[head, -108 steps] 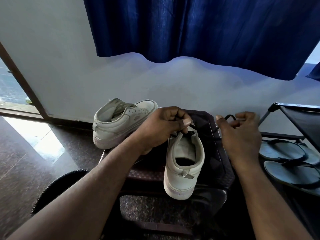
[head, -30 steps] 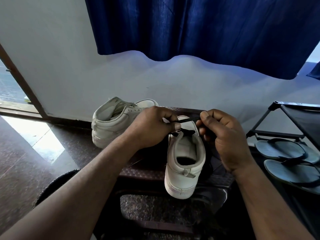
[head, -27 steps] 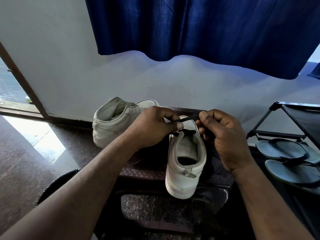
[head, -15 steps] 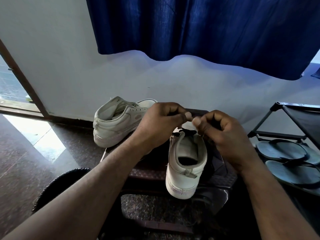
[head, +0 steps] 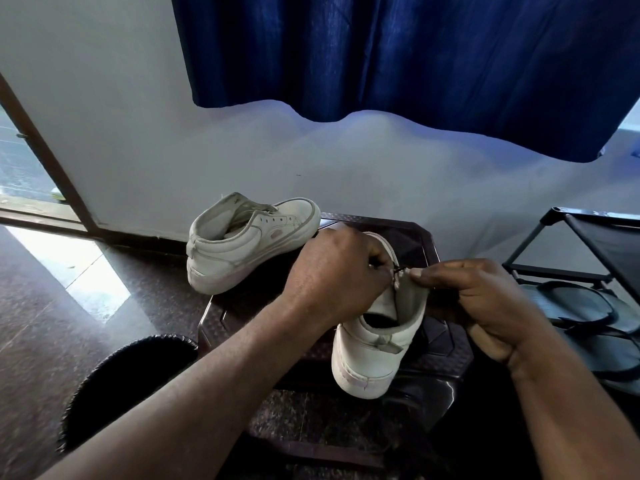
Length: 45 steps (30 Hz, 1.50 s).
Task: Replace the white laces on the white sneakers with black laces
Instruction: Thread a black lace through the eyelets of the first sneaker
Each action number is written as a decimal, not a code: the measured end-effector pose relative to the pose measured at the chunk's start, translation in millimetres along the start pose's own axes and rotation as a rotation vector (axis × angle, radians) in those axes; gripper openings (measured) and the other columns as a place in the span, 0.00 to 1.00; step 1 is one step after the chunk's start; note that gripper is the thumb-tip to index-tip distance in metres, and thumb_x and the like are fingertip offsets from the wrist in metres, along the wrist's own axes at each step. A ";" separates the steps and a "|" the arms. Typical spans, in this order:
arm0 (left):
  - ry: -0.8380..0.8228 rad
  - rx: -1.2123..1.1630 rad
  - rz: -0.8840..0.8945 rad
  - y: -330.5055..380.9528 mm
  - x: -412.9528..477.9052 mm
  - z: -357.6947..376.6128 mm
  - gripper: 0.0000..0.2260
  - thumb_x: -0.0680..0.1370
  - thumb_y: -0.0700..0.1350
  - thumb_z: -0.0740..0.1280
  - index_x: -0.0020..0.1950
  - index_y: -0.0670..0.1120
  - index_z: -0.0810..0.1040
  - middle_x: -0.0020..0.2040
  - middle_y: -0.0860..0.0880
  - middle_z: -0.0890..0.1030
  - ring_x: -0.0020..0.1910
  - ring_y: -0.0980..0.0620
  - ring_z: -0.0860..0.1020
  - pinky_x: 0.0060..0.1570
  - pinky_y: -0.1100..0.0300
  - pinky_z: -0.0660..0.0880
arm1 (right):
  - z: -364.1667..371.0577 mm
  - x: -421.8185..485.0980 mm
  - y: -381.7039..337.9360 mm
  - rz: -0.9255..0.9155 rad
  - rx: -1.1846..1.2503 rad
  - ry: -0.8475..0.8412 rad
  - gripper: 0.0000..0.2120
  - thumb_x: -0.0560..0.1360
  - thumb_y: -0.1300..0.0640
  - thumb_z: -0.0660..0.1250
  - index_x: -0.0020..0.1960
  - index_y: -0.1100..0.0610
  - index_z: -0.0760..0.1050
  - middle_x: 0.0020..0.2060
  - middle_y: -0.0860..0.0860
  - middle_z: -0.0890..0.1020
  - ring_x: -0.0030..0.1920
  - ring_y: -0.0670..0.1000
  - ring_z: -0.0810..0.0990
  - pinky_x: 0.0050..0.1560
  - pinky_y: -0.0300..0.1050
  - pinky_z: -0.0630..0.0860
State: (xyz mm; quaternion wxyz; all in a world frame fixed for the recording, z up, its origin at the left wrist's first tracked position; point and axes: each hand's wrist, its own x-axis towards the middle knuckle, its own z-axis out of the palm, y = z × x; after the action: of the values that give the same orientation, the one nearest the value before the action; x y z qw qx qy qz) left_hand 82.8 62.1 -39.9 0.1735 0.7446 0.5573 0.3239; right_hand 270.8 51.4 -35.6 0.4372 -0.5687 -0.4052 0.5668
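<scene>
Forearms are reaching in from the bottom edge, both meeting at the near sneaker. This white shoe is standing with its heel toward the viewer at the front edge of the dark plastic stool beneath it. Down and to the left of that sneaker, a dark round ribbed thing is sitting on the floor; what it is cannot be told.

Over the sneaker's tongue, the left hand is curling its fingers and hiding most of the lacing. Its fingertips appear to be closing on a short stretch of the black lace. At the sneaker's right collar, the right hand is pinching the same lace between thumb and forefinger, and its other fingers are folding in beside the shoe. Only that short dark piece is showing between the two hands, close to the top eyelets.

Judging from this, the person is threading the black lace through an upper eyelet of this shoe. The next move is likely calling for a firm pinch on the lace tip and an even pull to take up slack. One hand would need to be steadying the collar so the shoe is not tipping off the stool.

Beyond and left of the near sneaker, the second sneaker is resting on the same stool with its eyelets apparently empty, so it is probably waiting its turn. To the right, dark sandals are lying by a black rack. Farther beyond, a blue curtain is hanging over a pale wall.
</scene>
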 end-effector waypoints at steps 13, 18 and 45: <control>-0.081 -0.011 -0.055 2.3 1.7 3.9 0.05 0.76 0.50 0.70 0.45 0.57 0.87 0.38 0.57 0.84 0.34 0.58 0.77 0.34 0.64 0.69 | -3.1 -0.4 5.2 0.012 0.084 0.012 0.06 0.74 0.70 0.70 0.41 0.67 0.85 0.41 0.61 0.87 0.38 0.52 0.87 0.37 0.44 0.85; -0.074 0.002 -0.073 2.9 2.5 6.4 0.06 0.76 0.51 0.70 0.45 0.57 0.88 0.40 0.56 0.85 0.38 0.56 0.80 0.37 0.61 0.75 | -0.9 -1.0 4.7 0.029 0.099 0.006 0.04 0.73 0.69 0.71 0.41 0.69 0.84 0.41 0.62 0.87 0.38 0.53 0.87 0.40 0.45 0.86; -0.081 0.031 -0.111 -3.9 15.4 14.6 0.08 0.77 0.50 0.68 0.41 0.53 0.85 0.40 0.55 0.84 0.43 0.51 0.81 0.47 0.50 0.80 | 6.9 -2.0 19.1 0.017 0.150 0.018 0.11 0.80 0.55 0.69 0.48 0.61 0.86 0.44 0.57 0.88 0.43 0.52 0.87 0.37 0.43 0.82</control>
State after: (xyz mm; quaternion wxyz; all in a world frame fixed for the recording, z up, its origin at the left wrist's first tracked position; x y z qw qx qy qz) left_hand 92.4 79.3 -48.5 0.2021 0.7278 0.5950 0.2746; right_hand 263.2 44.2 -53.1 0.4773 -0.5428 -0.3529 0.5942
